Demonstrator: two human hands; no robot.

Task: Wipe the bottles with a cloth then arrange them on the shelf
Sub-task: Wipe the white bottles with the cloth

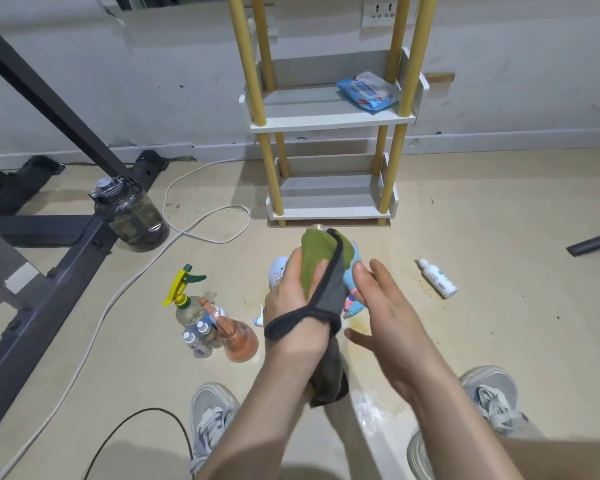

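L hand [291, 292] grips cloth [313, 258] round bottle [351, 283]; R hand [388, 313] spread, touching it; label unreadable.

Single view only, head-worn and wide-angle; aimed forward and steeply down at the pale beige floor [482, 209]; close enough to catch the wearer's own grey lace-up sneakers [211, 415] along the bottom edge; white shelf unit with yellow posts [309, 112] dead ahead, against the scuffed white wall [118, 81].
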